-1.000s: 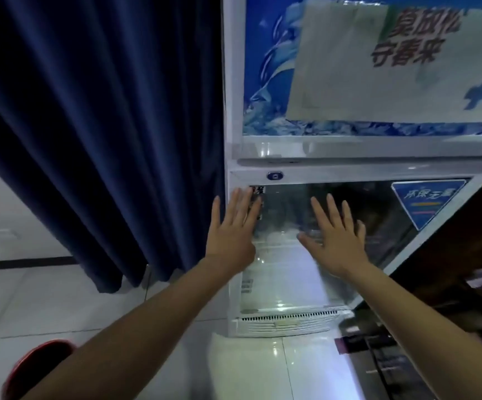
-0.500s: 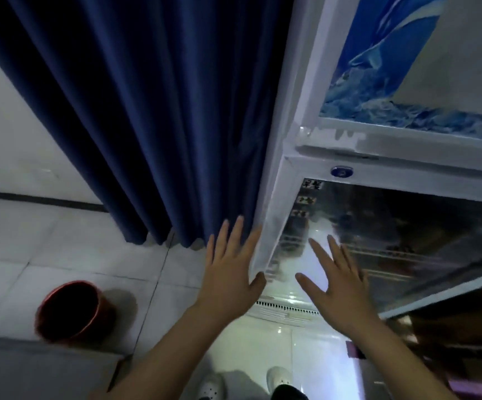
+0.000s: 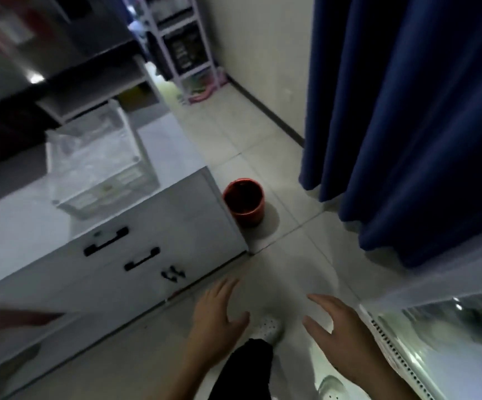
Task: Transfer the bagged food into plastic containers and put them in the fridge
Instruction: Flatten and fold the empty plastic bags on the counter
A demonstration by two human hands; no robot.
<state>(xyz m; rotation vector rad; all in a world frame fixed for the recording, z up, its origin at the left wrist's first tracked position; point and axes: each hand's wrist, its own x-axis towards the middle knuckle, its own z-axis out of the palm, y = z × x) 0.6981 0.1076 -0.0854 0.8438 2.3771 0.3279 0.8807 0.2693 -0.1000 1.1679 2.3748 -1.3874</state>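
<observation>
My left hand (image 3: pixel 215 314) hangs in front of me with the fingers spread and relaxed, holding nothing. My right hand (image 3: pixel 339 327) is the same, fingers loosely splayed, palm down, clear of everything. Below them I see my white perforated shoe (image 3: pixel 268 327) on the pale tiled floor (image 3: pixel 291 249).

Just beside my right hand, at the lower right edge, is the glass-fronted white fridge (image 3: pixel 424 336), its vent grille near my wrist. I cannot tell from here whether its door has latched, and I see no plastic containers or bagged food through the glass; the view is too blurred and reflective. To my left stands the long white bench (image 3: pixel 176 226) with black drawer handles, and on top of it a clear plastic drawer box (image 3: pixel 98 166). No bag or food container shows on the bench either. A round red bucket (image 3: pixel 244 202) sits on the floor at the bench's corner, and a dark blue curtain (image 3: pixel 407 111) hangs down beyond the fridge.

I judge the fridge step close to finished. The risks I see: a door left ajar would let the food warm, so it is worth a check. Walking on, my foot could catch the red bucket, which sits right in the gap between bench and curtain, and the dim light makes it easy to miss.
</observation>
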